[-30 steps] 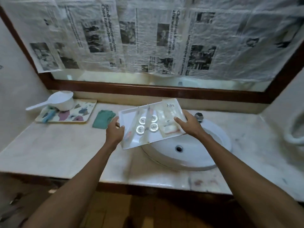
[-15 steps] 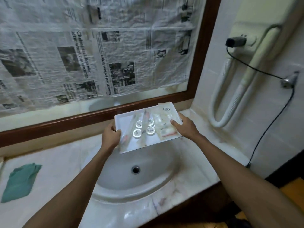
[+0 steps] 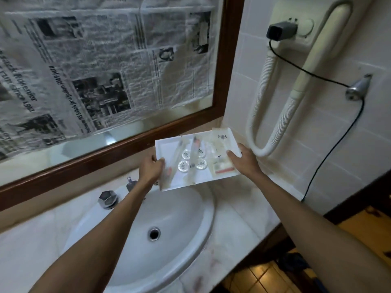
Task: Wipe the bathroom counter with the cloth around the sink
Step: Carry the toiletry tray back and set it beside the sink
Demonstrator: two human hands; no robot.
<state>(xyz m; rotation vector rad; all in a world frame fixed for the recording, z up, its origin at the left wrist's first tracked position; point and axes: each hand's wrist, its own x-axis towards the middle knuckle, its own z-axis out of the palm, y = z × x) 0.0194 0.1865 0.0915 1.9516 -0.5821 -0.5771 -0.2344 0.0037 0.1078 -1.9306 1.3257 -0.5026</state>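
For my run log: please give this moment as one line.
phase: clearing counter | left hand + right hand: holding white tray | location: above sink edge

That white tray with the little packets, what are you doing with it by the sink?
A person is holding the white tray in the air with both hands, the left hand on one side and the right hand on the other. Small round packets and other wrapped toiletries lie on it. The tray hangs over the back edge of the sink, toward the right end of the counter. No cloth shows in this view, and no wiping is happening at this moment.
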